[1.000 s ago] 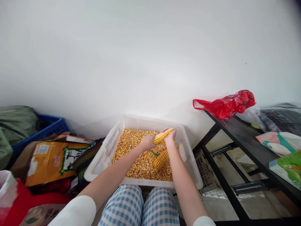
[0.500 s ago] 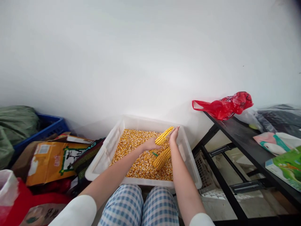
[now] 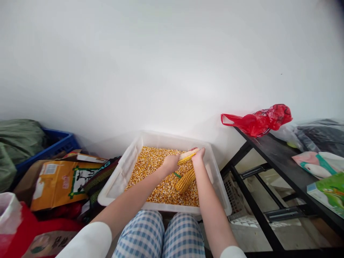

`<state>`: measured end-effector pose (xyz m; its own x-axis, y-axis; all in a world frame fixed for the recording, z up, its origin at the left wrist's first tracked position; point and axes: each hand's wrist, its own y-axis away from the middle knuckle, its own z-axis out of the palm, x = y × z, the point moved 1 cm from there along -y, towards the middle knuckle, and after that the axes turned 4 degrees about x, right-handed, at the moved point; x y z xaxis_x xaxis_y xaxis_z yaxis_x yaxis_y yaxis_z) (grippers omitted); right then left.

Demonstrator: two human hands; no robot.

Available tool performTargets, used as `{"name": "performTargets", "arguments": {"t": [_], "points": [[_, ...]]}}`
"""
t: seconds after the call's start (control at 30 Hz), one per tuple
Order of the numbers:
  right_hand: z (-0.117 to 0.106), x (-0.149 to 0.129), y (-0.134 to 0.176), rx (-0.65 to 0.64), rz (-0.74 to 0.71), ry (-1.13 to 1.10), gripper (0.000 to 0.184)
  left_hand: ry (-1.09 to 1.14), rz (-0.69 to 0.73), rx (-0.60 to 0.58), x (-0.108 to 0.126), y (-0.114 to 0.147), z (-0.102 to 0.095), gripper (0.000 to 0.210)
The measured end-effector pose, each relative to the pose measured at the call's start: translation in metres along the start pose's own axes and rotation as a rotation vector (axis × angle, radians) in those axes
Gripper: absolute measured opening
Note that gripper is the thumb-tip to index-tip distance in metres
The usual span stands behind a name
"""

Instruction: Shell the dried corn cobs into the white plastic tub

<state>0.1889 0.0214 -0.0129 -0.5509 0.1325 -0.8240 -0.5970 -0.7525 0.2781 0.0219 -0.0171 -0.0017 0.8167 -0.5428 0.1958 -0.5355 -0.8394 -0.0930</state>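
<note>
Between my two hands is a corn cob [image 3: 187, 157], held over the bin. Its upper side shows pale, bare cob, while yellow kernels line the lower side. My left hand [image 3: 171, 163] is closed round the left end, and my right hand [image 3: 198, 156] grips the right end. A second corn cob [image 3: 185, 180], full of kernels, lies just below on the loose kernels [image 3: 150, 165]. Beside it a small green object [image 3: 177, 175] shows among the kernels; its kind is unclear. All this is in a white plastic bin [image 3: 115, 190] in front of my knees.
On the right stands a black shelf [image 3: 279, 154] with a red plastic bag [image 3: 258, 122] and a green package [image 3: 328, 190]. To the left are an orange cardboard box [image 3: 61, 182], a blue crate [image 3: 61, 143] and a red sack [image 3: 51, 233]. A white wall [image 3: 172, 71] rises behind the bin.
The held cob has turned: kernels covered its visible side before, and a pale stripped side now faces up. My left hand has closed round its left end. The lower cob stays in place.
</note>
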Motion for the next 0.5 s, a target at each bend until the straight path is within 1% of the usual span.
{"name": "performTargets", "arguments": {"t": [0.03,0.17,0.27,0.33,0.4,0.43,0.5], "points": [[0.001,-0.002,0.003,0.026,0.020,-0.033,0.052,0.003,0.016,0.005,0.002,0.000,-0.001,0.041],[0.005,-0.009,0.014,0.072,-0.018,-0.073,0.049,0.087,0.054,-0.013,0.005,0.003,-0.004,0.038],[0.009,-0.011,0.016,0.057,-0.115,-0.030,0.046,0.239,0.073,-0.061,0.005,0.004,-0.003,0.037],[0.009,-0.012,0.015,0.012,-0.196,-0.006,0.044,0.380,0.100,-0.112,0.005,0.004,-0.002,0.034],[0.004,-0.015,0.010,-0.032,-0.258,0.002,0.045,0.477,0.107,-0.125,0.004,0.003,-0.002,0.033],[0.000,-0.016,0.007,-0.024,-0.275,0.013,0.045,0.500,0.102,-0.112,0.003,0.002,-0.002,0.033],[-0.011,-0.017,0.000,0.039,-0.323,0.085,0.046,0.539,0.113,-0.075,0.002,0.000,-0.004,0.038]]}}
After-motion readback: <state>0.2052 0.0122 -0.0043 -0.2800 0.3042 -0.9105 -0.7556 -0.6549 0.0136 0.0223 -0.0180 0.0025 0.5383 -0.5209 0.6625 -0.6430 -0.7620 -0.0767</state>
